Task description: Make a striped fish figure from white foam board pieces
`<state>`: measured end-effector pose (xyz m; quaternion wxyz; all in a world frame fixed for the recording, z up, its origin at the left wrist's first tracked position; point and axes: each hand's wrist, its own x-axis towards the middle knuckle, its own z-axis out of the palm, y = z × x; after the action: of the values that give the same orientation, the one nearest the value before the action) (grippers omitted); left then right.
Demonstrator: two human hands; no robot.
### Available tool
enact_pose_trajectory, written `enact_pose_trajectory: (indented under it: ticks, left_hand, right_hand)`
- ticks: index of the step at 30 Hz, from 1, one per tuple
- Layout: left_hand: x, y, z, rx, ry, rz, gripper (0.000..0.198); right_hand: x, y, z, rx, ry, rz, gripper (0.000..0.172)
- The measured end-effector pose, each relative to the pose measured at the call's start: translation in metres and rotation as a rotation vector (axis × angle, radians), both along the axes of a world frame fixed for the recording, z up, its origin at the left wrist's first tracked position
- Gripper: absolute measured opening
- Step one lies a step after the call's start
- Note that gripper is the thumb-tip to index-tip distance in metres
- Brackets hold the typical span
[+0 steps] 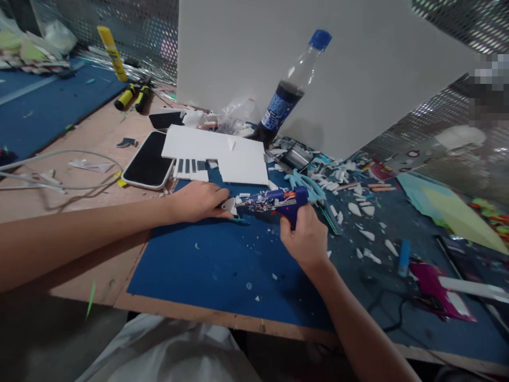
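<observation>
My right hand (305, 236) is wrapped round the handle of a blue hot glue gun (274, 200), its barrel speckled with white bits. The gun points left, its nozzle at a small white piece (229, 206) pinched in my left hand (201, 201). Whether the nozzle touches that piece I cannot tell. Both hands are over a blue cutting mat (222, 270). Just beyond them lies a white notched board (217, 151), with a small white strip piece bearing dark bars (191, 167) by its lower edge.
A smartphone (147, 162) lies left of the board. Behind stands a part-filled soda bottle (280, 101) against a large white panel (318, 69). Light-blue-handled scissors (306, 185) and white scraps (356, 209) are at right. Yellow-black pliers (133, 95) and a glue stick (112, 54) are at back left.
</observation>
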<state>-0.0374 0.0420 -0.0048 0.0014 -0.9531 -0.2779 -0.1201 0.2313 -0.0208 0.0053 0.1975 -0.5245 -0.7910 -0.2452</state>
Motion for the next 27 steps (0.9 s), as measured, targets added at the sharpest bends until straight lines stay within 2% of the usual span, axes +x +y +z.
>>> enact_pose_trajectory:
  ticks: [8, 16, 19, 22, 24, 27]
  left_hand:
    - [0.0, 0.0, -0.002, 0.006, -0.017, -0.03, 0.044]
    - [-0.001, -0.002, 0.001, 0.126, -0.09, -0.087, 0.044]
    - [-0.001, -0.003, 0.002, 0.135, -0.104, -0.093, 0.047]
    - [-0.001, -0.002, 0.001, 0.137, -0.113, -0.108, 0.048]
    - [-0.001, -0.001, 0.0, 0.142, -0.117, -0.134, 0.049]
    - [-0.001, -0.001, -0.001, 0.152, -0.124, -0.149, 0.05]
  right_hand:
    - [-0.003, -0.004, 0.005, -0.08, 0.028, -0.06, 0.021]
    - [-0.013, -0.013, 0.018, -0.009, -0.047, -0.119, 0.015]
    - [-0.008, -0.01, 0.023, 0.03, 0.036, -0.276, 0.024]
    - [0.006, 0.001, 0.03, 0.032, 0.233, -0.49, 0.041]
    - [0.021, 0.011, 0.036, -0.029, 0.378, -0.622, 0.049]
    - [0.049, 0.024, 0.042, -0.152, 0.499, -0.854, 0.051]
